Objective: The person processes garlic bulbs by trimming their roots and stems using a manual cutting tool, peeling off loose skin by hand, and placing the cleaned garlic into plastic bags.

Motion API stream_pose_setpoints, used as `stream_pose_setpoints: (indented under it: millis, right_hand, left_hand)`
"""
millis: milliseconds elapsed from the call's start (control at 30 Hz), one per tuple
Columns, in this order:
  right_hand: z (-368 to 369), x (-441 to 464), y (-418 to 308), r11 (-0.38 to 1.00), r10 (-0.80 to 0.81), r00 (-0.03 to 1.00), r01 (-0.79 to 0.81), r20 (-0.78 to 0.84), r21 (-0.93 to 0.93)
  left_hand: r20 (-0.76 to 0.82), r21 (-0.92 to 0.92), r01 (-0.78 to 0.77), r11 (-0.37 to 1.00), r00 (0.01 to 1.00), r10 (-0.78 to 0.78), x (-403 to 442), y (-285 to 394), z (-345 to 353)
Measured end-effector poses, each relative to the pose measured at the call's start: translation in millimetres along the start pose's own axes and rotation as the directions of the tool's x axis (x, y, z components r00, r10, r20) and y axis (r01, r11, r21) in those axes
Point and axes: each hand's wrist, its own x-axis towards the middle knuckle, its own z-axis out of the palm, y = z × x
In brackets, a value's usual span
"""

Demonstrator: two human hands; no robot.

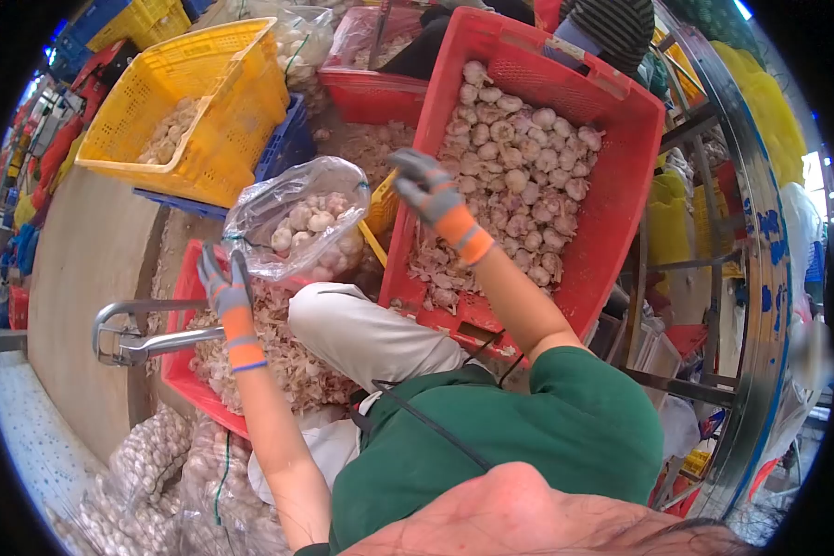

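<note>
My left hand (227,283), in a grey and orange glove, is beside a clear plastic bag (250,222) of garlic bulbs (308,222). Its fingers are stretched and apart, with nothing visible in them. My right hand (426,185), gloved the same way, hovers over the left wall of a large red crate (621,185). Its thumb and fingers are apart and I see nothing held. Loose garlic bulbs (514,157) fill much of that crate. Yellow plastic (380,206) shows between the bag and my right hand.
Below my left hand, a red tub (181,357) holds garlic skins (273,347); a metal handle-like frame (125,338) juts across it. A yellow crate (222,120) sits on a blue one (287,134). Garlic sacks (148,463) lie lower left. Metal framing (760,204) stands right. A person's striped sleeve (612,28) shows at top.
</note>
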Motion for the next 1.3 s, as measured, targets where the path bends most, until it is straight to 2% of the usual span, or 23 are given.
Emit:
stream_pose_setpoints:
  millis: [33,100,133,167,200,267,367,433,467,567,667,733,800,833,867,900,933,1000,1067,1167,1200,1267,1300]
  right_hand:
    - [-23.3,-2.9,3.3,0.997,-0.001,0.997,0.007,-0.075,0.079]
    - [-77.8,-14.6,34.1,0.993,0.109,0.948,-0.118,-0.298,-0.013]
    - [-107.2,-24.7,66.9,0.967,0.185,0.883,-0.241,-0.431,-0.079]
    - [-134.5,-36.2,84.1,0.816,0.118,0.813,-0.406,-0.57,-0.41]
    - [-156.5,-38.1,90.4,0.441,0.295,0.614,-0.767,-0.732,-0.466]
    - [-198.1,-64.0,147.2,0.28,0.071,0.553,-0.81,-0.83,-0.516]
    - [-234.3,-83.1,139.0,0.482,0.306,0.694,-0.703,-0.651,-0.523]
    - [-220.8,-83.5,142.0,0.25,0.474,0.726,-0.654,-0.499,-0.714]
    - [-208.3,-79.1,149.7,0.168,0.595,0.659,-0.662,-0.461,-0.73]
    - [-164.2,-85.8,151.8,0.044,0.837,0.447,-0.631,-0.317,-0.775]
    - [-143.9,-110.8,207.8,-0.124,0.651,0.65,-0.419,-0.392,-0.899]
    - [-148.1,-106.8,176.1,0.112,0.74,0.583,-0.598,-0.335,-0.793]
    - [-139.4,-119.3,163.8,0.437,0.476,0.716,-0.696,-0.51,-0.569]
    - [-136.4,-117.1,157.4,0.704,0.464,0.77,-0.62,-0.438,-0.346]
    - [-132.6,-116.5,151.2,0.873,0.427,0.824,-0.483,-0.372,-0.067]
    - [-125.9,-115.8,137.4,0.914,0.404,0.861,-0.391,-0.309,0.104]
    - [-119.1,-115.3,123.5,0.908,0.378,0.893,-0.307,-0.245,0.284]
    - [-93.4,-99.5,32.4,0.866,0.372,0.926,-0.32,-0.068,0.384]
    - [-64.6,-81.0,-31.7,0.81,0.271,0.957,-0.285,0.104,0.513]
    - [-3.6,-58.7,-84.2,0.68,0.076,0.932,-0.308,0.354,0.665]
    - [21.5,-54.4,-90.2,0.601,0.003,0.891,-0.365,0.454,0.711]
    - [72.9,-57.5,-119.7,0.363,0.029,0.732,-0.642,0.68,0.675]
    - [97.5,-61.0,-127.8,0.226,-0.006,0.623,-0.761,0.782,0.608]
  left_hand:
    - [0.013,-0.09,0.023,0.996,1.0,-0.022,-7.3,-0.7,-5.2]
    - [0.045,-0.262,0.071,0.962,0.997,-0.062,-23.8,-1.1,-20.7]
    - [0.088,-0.421,0.186,0.888,0.983,-0.163,-34.9,-2.6,-26.0]
    - [0.147,-0.56,0.293,0.775,0.956,-0.255,-46.0,-4.3,-31.2]
    - [0.217,-0.675,0.387,0.628,0.918,-0.332,-55.1,-7.0,-36.3]
    - [0.137,-0.624,0.285,0.728,0.957,-0.256,-74.3,-18.3,-46.7]
    - [0.091,-0.625,0.262,0.736,0.96,-0.264,-106.2,-36.9,-60.0]
    - [0.097,-0.638,0.302,0.709,0.944,-0.315,-115.7,-42.8,-66.4]
    - [0.127,-0.707,0.314,0.634,0.938,-0.322,-119.4,-46.5,-70.3]
    - [0.147,-0.549,0.38,0.745,0.921,-0.361,-129.1,-45.3,-80.3]
    - [0.158,-0.601,0.405,0.689,0.905,-0.395,-143.8,-68.8,-70.4]
    - [0.126,-0.601,0.374,0.706,0.917,-0.378,-147.5,-45.9,-78.3]
    - [0.134,-0.602,0.386,0.699,0.912,-0.388,-149.2,-31.0,-85.0]
    - [0.147,-0.605,0.389,0.695,0.912,-0.382,-149.4,-35.1,-82.8]
    - [0.163,-0.605,0.395,0.691,0.911,-0.378,-150.5,-41.4,-80.9]
    - [0.176,-0.604,0.401,0.689,0.91,-0.375,-151.5,-45.2,-80.4]
    - [0.194,-0.68,0.39,0.621,0.912,-0.361,-150.1,-38.8,-79.7]
    - [0.198,-0.811,0.345,0.473,0.922,-0.333,-141.6,-10.0,-77.0]
    - [0.233,-0.782,0.346,0.517,0.934,-0.272,-132.7,13.4,-76.8]
    - [0.251,-0.837,0.285,0.467,0.958,-0.136,-125.6,51.2,-78.8]
    - [0.259,-0.85,0.253,0.462,0.965,-0.053,-125.9,59.6,-81.2]
    - [0.277,-0.9,0.243,0.361,0.96,0.043,-127.9,75.8,-90.1]
    - [0.157,-0.896,0.116,0.429,0.986,0.061,-128.9,75.7,-91.0]
